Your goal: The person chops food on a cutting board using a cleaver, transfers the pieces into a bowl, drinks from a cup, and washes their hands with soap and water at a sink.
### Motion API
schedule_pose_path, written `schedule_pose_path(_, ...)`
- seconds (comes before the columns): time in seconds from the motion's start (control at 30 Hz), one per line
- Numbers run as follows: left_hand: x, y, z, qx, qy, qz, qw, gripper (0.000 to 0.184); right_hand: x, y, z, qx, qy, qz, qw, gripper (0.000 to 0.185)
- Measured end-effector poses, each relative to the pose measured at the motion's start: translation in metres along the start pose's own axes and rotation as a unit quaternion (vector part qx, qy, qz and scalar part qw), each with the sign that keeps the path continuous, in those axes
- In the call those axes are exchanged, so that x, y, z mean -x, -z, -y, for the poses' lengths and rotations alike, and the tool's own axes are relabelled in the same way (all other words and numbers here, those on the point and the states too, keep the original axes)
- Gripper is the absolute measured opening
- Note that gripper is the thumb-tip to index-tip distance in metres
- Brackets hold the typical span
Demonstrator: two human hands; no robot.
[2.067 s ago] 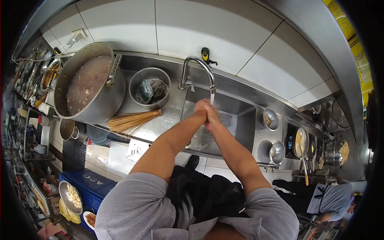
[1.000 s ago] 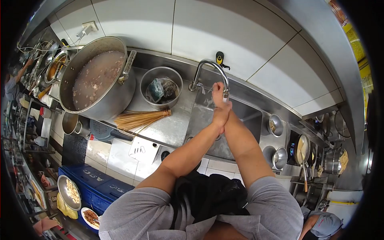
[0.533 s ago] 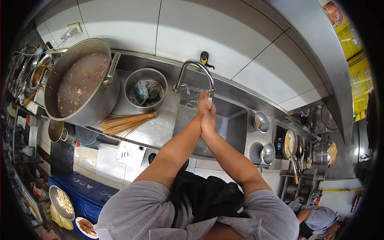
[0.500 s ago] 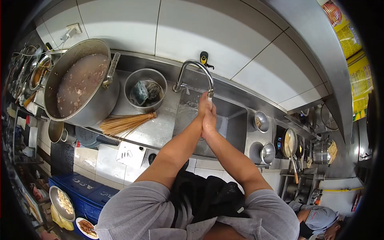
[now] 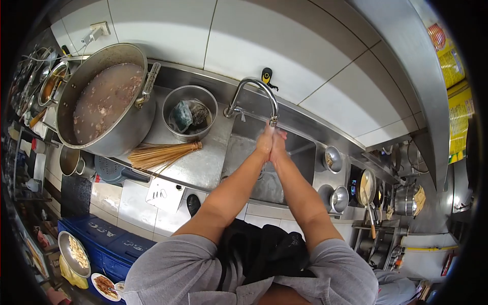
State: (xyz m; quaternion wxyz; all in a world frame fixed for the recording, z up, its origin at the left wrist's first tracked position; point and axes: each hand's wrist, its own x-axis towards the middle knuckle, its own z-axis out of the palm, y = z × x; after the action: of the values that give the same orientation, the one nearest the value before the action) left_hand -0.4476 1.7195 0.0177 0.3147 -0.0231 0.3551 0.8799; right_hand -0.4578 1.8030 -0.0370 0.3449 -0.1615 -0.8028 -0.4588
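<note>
My left hand (image 5: 265, 141) and my right hand (image 5: 278, 143) are side by side, touching, beneath the curved faucet (image 5: 273, 120). Water runs over them into the steel sink (image 5: 244, 145). Both hands look wet and hold no visible object; the fingers seem extended, though water partly blurs them. To their left, a metal bowl (image 5: 168, 122) holds a green scrubbing pad (image 5: 181, 116) and a dark steel-wool scourer (image 5: 199, 114). A bundle of thin bamboo sticks (image 5: 165, 154), bound at one end, lies on the counter (image 5: 203, 165) below that bowl.
A large pot (image 5: 119, 142) of cloudy liquid with meaty pieces stands far left. Small metal bowls (image 5: 333, 159) sit right of the sink. Farther right is a pan (image 5: 373, 185). Blue bins (image 5: 109, 231) stand at lower left. A co-worker's clothing (image 5: 394, 288) shows at lower right.
My hands, pressed together palm to palm before, are now beside each other under the water. The view has shifted slightly, and the co-worker is less visible.
</note>
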Motion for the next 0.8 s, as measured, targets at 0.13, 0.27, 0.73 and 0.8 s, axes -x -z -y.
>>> schedule_pose_path(0.13, -0.007, 0.011, -0.002, 0.148, 0.082, -0.092, 0.981, 0.069, -0.025, 0.045, -0.021, -0.647, -0.272, 0.368, 0.610, 0.028)
schedule_pose_path(0.27, 0.006, 0.005, -0.013, 0.263, 0.032, -0.054, 0.963, 0.065, -0.028, 0.045, -0.021, -0.697, -0.254, 0.378, 0.555, 0.033)
schedule_pose_path(0.73, -0.006, 0.058, 0.014, -0.019, -0.011, -0.244, 0.970, 0.013, -0.025, 0.070, -0.034, -0.745, -0.181, 0.285, 0.575, 0.014)
schedule_pose_path(0.8, 0.000, 0.058, 0.017, -0.034, 0.039, -0.200, 0.978, 0.013, -0.044, 0.076, -0.043, -0.733, -0.191, 0.359, 0.545, 0.013)
